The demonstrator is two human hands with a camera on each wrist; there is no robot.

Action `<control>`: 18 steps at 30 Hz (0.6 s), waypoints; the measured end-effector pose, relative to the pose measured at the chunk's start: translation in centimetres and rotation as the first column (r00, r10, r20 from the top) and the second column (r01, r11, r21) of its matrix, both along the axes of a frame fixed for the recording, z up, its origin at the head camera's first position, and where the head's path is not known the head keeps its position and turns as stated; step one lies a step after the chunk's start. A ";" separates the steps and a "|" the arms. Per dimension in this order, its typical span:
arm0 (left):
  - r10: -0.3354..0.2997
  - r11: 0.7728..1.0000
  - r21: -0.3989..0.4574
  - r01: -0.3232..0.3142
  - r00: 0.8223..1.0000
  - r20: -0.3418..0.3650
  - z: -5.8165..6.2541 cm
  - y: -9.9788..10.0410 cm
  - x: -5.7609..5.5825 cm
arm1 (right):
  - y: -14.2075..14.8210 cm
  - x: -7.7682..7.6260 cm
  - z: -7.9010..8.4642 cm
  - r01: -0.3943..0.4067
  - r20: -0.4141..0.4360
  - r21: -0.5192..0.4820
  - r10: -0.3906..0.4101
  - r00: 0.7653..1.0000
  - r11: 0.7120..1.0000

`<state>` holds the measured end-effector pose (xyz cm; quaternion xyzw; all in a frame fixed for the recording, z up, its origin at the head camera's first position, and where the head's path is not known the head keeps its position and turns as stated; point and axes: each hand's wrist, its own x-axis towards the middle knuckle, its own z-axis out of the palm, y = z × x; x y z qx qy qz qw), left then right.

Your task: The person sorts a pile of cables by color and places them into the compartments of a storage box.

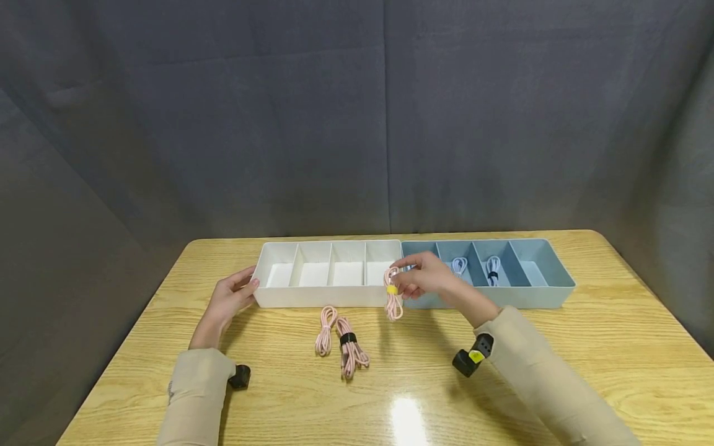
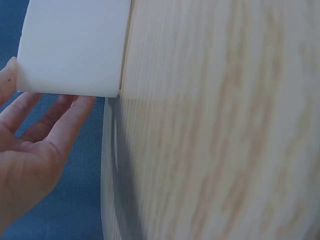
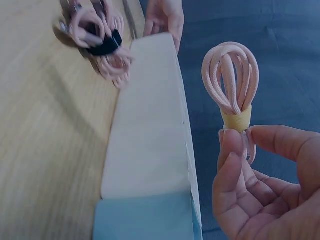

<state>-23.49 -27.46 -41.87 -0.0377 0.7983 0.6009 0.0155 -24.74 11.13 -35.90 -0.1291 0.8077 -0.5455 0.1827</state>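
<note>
My right hand (image 1: pixel 426 274) pinches a coiled pink cable (image 1: pixel 393 300) with a yellow tie between thumb and fingers. It holds the cable up before the right end of the white divided box (image 1: pixel 320 298); in the right wrist view the cable's loops point up above the fingertips. My left hand (image 1: pixel 231 297) is at the white box's left end, fingers extended against that end and thumb near the top rim. On the table before the box lie a small pink cable bundle (image 1: pixel 325 334) and a larger pink cable bundle (image 1: pixel 351 354) with a black strap.
A blue-grey divided box (image 1: pixel 545 297) adjoins the white box on the right. Its compartments hold a light blue cable (image 1: pixel 459 266) and another with a black strap (image 1: pixel 493 271); a further one is mostly behind my right hand. A dark curtain (image 1: pixel 312 136) hangs behind the table (image 1: pixel 279 396).
</note>
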 end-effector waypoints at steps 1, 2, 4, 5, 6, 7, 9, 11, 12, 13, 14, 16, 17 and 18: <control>0.003 1.000 0.000 -0.003 1.000 0.002 0.0 0.0 0.0 | -0.2 -0.4 0.1 0.012 -0.002 0.005 -0.012 1.000 1.000; 0.003 1.000 0.001 -0.003 1.000 0.002 0.0 0.0 0.0 | -0.3 -0.7 0.1 0.025 0.000 0.006 -0.025 1.000 1.000; -0.004 1.000 0.000 0.004 1.000 -0.002 0.0 0.0 0.0 | -0.6 -1.4 0.1 0.047 0.005 0.018 -0.047 0.999 0.999; -0.007 1.000 0.001 0.007 1.000 -0.003 0.0 0.0 0.0 | -0.7 -1.7 0.1 0.057 0.008 0.025 -0.057 0.998 0.998; -0.009 1.000 0.005 0.009 1.000 -0.004 0.0 0.0 0.0 | -0.7 -2.0 0.0 0.065 0.012 0.031 -0.066 0.998 0.997; -0.014 1.000 0.007 0.014 1.000 -0.003 0.0 0.0 0.0 | -0.8 -2.3 0.0 0.075 0.017 0.034 -0.076 0.997 0.997; -0.018 1.000 0.004 0.019 1.000 -0.004 0.0 0.1 0.0 | -0.8 -2.9 -0.1 0.090 0.017 0.040 -0.091 0.996 0.995; -0.012 1.000 0.006 0.012 1.000 0.003 0.0 0.1 0.0 | -0.8 -3.4 -0.1 0.104 0.013 0.035 -0.104 0.994 0.994; -0.009 1.000 0.006 0.009 1.000 0.003 0.0 0.1 0.0 | -0.8 -3.7 0.0 0.111 0.009 0.029 -0.111 0.994 0.993; -0.008 1.000 0.006 0.008 1.000 0.003 0.0 0.1 0.0 | -0.9 -3.8 0.0 0.116 0.005 0.025 -0.116 0.993 0.993; -0.005 1.000 0.006 0.005 1.000 0.002 0.0 0.0 0.0 | -0.9 -4.0 0.0 0.121 -0.002 0.023 -0.121 0.993 0.992; -0.003 1.000 0.008 0.003 1.000 0.001 0.0 0.0 0.0 | -1.0 -4.3 0.1 0.133 0.001 0.013 -0.133 0.991 0.991; -0.001 1.000 0.006 0.001 1.000 0.000 0.0 0.0 0.0 | -1.0 -4.5 0.2 0.139 0.006 0.009 -0.139 0.990 0.990; -0.001 1.000 0.004 0.001 1.000 -0.001 0.0 -0.1 0.0 | -1.1 -4.6 0.2 0.146 0.010 0.008 -0.146 0.989 0.989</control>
